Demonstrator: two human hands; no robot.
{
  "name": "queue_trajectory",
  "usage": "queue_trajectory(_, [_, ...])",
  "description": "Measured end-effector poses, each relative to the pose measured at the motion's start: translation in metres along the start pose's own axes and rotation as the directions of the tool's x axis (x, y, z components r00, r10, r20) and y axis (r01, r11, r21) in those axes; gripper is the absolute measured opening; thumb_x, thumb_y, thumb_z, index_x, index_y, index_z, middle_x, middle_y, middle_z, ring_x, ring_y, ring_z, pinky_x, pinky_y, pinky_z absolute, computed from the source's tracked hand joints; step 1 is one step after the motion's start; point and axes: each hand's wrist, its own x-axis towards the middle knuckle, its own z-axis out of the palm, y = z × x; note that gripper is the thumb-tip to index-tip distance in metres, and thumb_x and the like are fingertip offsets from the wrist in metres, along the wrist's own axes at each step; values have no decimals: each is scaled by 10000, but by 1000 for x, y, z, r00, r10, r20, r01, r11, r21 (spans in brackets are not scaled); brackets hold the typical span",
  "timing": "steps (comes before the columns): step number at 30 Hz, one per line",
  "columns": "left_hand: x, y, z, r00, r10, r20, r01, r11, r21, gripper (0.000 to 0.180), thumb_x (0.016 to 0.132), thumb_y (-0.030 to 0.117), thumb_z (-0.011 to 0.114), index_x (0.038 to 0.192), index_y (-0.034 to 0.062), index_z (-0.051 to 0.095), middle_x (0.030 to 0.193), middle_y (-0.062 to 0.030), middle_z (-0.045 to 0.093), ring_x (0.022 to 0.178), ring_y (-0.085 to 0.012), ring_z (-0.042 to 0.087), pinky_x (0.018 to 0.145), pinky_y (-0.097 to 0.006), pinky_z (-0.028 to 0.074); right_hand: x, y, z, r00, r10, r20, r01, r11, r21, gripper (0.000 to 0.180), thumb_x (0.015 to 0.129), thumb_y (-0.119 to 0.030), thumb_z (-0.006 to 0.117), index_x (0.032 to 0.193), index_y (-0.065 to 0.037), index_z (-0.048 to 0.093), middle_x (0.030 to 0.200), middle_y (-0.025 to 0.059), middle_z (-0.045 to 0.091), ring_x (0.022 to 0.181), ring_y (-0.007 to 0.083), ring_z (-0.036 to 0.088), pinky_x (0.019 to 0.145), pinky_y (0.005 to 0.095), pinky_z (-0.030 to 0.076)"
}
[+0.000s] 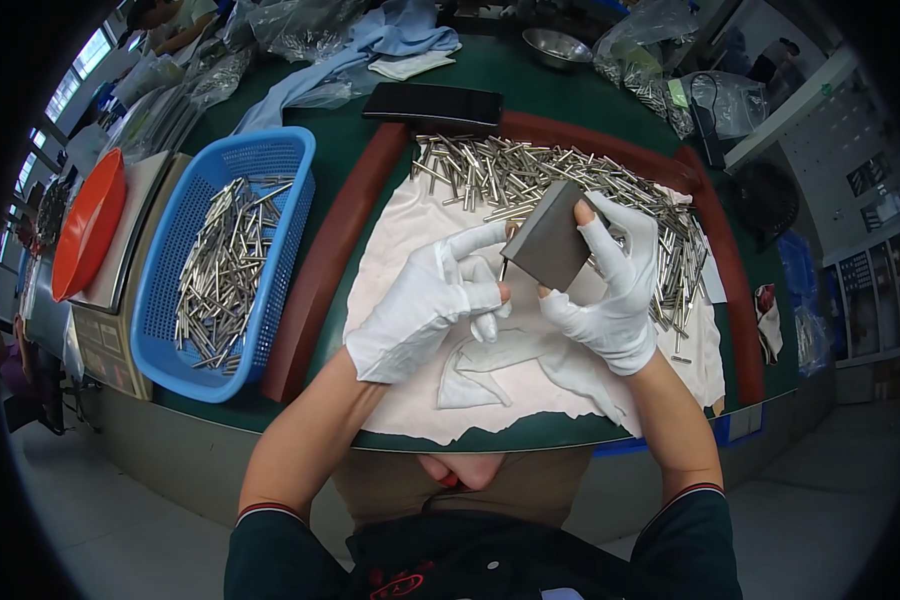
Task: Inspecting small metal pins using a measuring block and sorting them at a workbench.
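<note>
My right hand [610,290], in a white glove with open fingertips, holds a flat grey rectangular block [548,243] tilted above a white cloth [400,240]. My left hand [435,300], also gloved in white, pinches a thin metal rod [503,268] against the block's lower left edge. Behind both hands lies a heap of short shiny metal rods [530,175] on the cloth.
A blue plastic basket [285,160] with several metal rods stands at the left. Further left are an orange bowl [88,225] and a scale. A black phone [432,104], a steel bowl [555,45], blue cloth and plastic bags lie at the back of the green table [345,150].
</note>
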Motion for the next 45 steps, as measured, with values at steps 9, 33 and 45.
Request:
queue_trajectory(9, [0,-1,-4,1000,1,-9,-1,1000,4,644,842,7,651,1426,-33,380,772,-67,632,586,-116,616,555,-225,493,2,-3,2,1000,-12,-26,11,999,-36,798,561,-171,779,1319,-75,551,1207,159,520,1018,317,505,862,421,433])
queue_trajectory(33, [-4,0,0,998,-58,-14,58,998,9,663,836,-29,648,1432,-60,358,800,-56,612,599,-107,617,540,-208,484,3,-7,0,995,61,75,-65,997,53,787,579,-214,782,1312,-62,542,1247,183,497,1023,341,484,862,444,425])
queue_trajectory(45, [1,0,-2,1000,-29,0,29,1000,-11,620,821,-1,656,1396,-23,425,832,-61,618,602,-117,617,567,-220,501,2,0,-1,977,148,155,-184,949,257,798,585,-169,777,1339,-72,536,1222,165,507,1055,328,496,904,426,423])
